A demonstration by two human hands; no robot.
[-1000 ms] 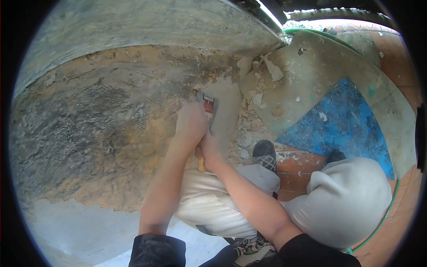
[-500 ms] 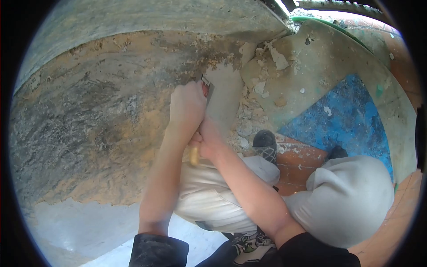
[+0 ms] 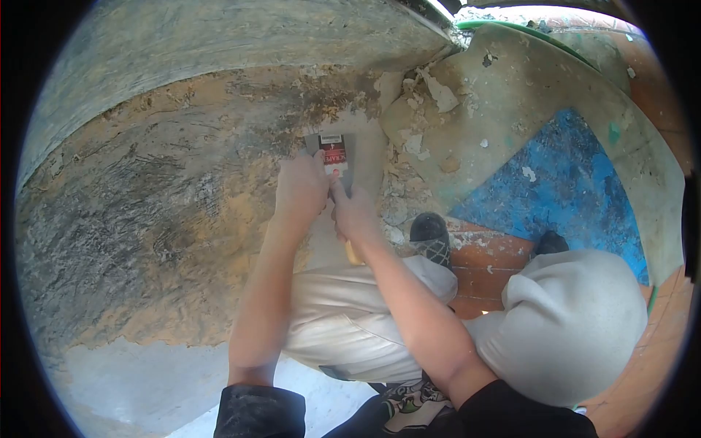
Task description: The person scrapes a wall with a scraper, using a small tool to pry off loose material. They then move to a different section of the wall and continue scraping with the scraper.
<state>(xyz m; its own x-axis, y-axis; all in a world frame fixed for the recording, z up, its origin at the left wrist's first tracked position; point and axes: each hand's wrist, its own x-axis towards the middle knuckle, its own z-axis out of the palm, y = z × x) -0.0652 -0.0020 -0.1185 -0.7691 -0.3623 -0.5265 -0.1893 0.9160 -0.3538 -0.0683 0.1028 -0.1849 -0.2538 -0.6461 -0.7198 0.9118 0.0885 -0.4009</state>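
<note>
A scraper (image 3: 334,155) with a broad metal blade and a red, black and white label lies against the wall, label facing me. My right hand (image 3: 355,216) is closed round its handle, whose yellowish end shows below the palm. At the blade's left side, my left hand (image 3: 301,184) is closed with its fingers on the blade. The wall (image 3: 219,197) under the tool is rough, with grey, dark and tan patches, and a smoother grey strip runs beside the blade. The blade's far edge meets this surface near its top.
A beige sheet (image 3: 504,80) with a blue patch (image 3: 562,175) spreads on the right, with loose flakes (image 3: 440,93) on it. My feet in dark shoes (image 3: 430,237) rest on the reddish tiled floor (image 3: 478,277). A curved grey ledge (image 3: 241,33) overhangs the upper left.
The scraper has turned from nearly edge-on to showing its labelled face. Its handle end has swung right along with my right hand, and my left hand has shifted slightly down.
</note>
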